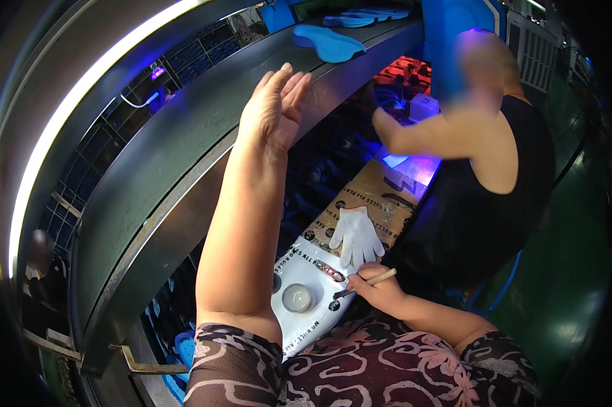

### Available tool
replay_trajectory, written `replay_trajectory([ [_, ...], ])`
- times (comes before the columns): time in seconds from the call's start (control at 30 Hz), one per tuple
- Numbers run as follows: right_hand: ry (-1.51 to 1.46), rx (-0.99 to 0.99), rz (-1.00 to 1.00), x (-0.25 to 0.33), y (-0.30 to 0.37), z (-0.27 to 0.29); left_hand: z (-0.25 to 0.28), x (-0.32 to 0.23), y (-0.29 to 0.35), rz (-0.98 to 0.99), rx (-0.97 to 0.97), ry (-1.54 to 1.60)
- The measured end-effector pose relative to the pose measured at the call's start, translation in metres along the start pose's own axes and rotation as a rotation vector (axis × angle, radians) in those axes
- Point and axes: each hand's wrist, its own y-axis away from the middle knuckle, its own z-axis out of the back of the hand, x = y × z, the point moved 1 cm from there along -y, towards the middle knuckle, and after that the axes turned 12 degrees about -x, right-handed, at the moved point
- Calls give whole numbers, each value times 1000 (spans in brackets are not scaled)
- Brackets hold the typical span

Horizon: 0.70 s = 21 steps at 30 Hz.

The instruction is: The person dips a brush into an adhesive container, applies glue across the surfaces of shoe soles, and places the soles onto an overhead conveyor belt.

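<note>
My left hand [277, 108] reaches up over the edge of a dark conveyor belt [184, 129], its fingers stretched out and nothing in them. Just beyond its fingertips a blue shoe sole [328, 43] lies at the belt's edge. My right hand [377, 290] is closed round a brush [384, 277] with a pale wooden handle and dark bristles, low over a narrow work surface. A small round bowl [297, 298] sits left of the bristles on white printed wrapping [307, 328]. Beside the brush lies a slim red and silver tool [331, 271], its kind unclear.
A white knitted glove [357, 237] lies on brown printed tape [370, 193]. More blue soles [367, 16] rest farther along the belt. At the right a person in a black top [523, 163] reaches toward a purple-lit area under the belt. A bright light tube [55, 122] curves along the left.
</note>
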Motion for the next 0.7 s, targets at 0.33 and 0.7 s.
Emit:
replay_trajectory([
  [0.33,-87,56,-175,-22,7,-3,227,0,171,-240,-110,-767],
  [0.7,-113,298,-299,0,16,-72,556,-41,443,-166,-1021,-1936],
])
